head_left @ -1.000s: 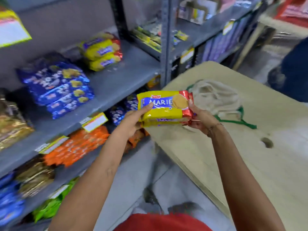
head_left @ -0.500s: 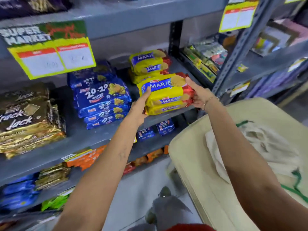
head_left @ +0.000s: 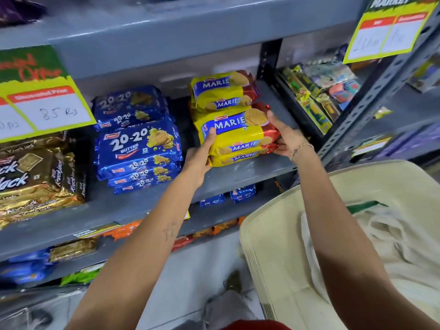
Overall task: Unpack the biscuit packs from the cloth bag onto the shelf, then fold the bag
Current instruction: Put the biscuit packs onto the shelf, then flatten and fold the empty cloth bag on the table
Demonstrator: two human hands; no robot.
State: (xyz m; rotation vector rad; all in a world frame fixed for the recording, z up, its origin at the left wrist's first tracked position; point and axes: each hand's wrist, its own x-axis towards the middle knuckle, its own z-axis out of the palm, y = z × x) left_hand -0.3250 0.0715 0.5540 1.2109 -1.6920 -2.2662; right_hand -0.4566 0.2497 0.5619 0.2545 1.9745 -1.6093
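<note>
Centre of frame: both hands grip a stack of yellow Marie biscuit packs [head_left: 240, 136], red at the right end. Left hand [head_left: 201, 156] clasps the stack's left end, thumb up over the blue label on the top pack, palm under the lower edge. Right hand [head_left: 285, 136] closes around the red right end, fingers wrapped beneath; a thin bracelet [head_left: 302, 148] sits at that wrist.

The stack appears to rest on the grey metal shelf [head_left: 250, 172] near its front edge (three labels show on its front face, though the exact count of packs is hard to tell). Directly behind and above it in the frame, a second pile of Marie packs [head_left: 222, 91] lies further back on the same shelf, touching or nearly touching the held stack.

Left of centre: blue 20-20 butter cookie packs [head_left: 138, 148] stacked on the same shelf, just beside the Marie stack. Far left: gold and brown cracker packs [head_left: 35, 172]. Upper left, a yellow price card [head_left: 45, 108] with handwriting hangs from the shelf above; another card [head_left: 390, 32] hangs at upper right.

Lower right: the cream cloth bag [head_left: 390, 236] with green trim lies crumpled on a pale wooden table [head_left: 266, 246], partly hidden by the right forearm. Well apart from the held packs.
</note>
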